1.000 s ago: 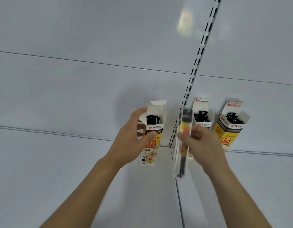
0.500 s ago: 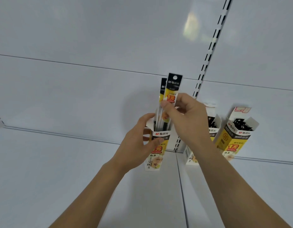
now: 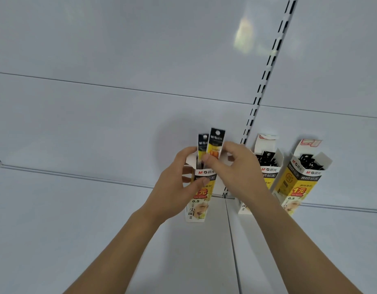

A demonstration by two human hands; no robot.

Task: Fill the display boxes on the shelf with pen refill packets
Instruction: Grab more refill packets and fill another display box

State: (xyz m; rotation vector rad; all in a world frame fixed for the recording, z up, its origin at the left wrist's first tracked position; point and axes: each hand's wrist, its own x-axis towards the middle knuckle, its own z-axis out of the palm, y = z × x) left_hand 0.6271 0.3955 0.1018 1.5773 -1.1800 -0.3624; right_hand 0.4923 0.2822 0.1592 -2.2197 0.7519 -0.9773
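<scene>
Right grip (image 3: 232,166) pinches M&G packets (image 3: 215,145).

Background's pretty plain here: a pale grey-white back wall (image 3: 119,49) made of flat panels with thin horizontal seams running across. A slotted metal upright (image 3: 268,66) with a row of dark slots climbs diagonally toward the top right. There's a soft blurry light reflection (image 3: 243,37) on the wall just left of that strip.
</scene>
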